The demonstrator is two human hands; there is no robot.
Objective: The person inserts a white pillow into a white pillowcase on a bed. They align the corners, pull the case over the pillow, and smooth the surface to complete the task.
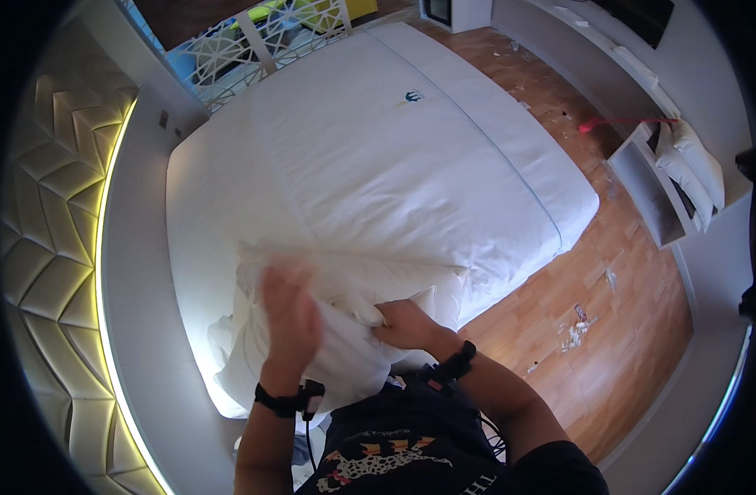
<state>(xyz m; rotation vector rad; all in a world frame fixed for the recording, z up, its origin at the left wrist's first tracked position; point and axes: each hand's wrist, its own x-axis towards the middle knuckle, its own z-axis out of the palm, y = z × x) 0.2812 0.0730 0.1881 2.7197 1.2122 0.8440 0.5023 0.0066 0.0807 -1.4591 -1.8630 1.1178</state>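
Note:
A white pillow in its case (349, 363) is held upright against my body at the near edge of the bed. My right hand (407, 324) is closed on the bunched white fabric at its upper right. Above the pillow's left part, my left hand (291, 309) is raised and smeared by motion, so its fingers do not show clearly. Behind them another white pillow (444, 285) lies flat on the bed (336, 165). The bed is covered in smooth white bedding with a thin blue line and a small blue emblem. Both wrists wear black bands.
A quilted wall panel (44, 247) with a glowing strip runs along the left. White scraps (577, 332) litter the wooden floor (633, 305) on the right. White pillows (698, 165) rest on a shelf unit there. A white lattice screen (221, 62) stands beyond the bed.

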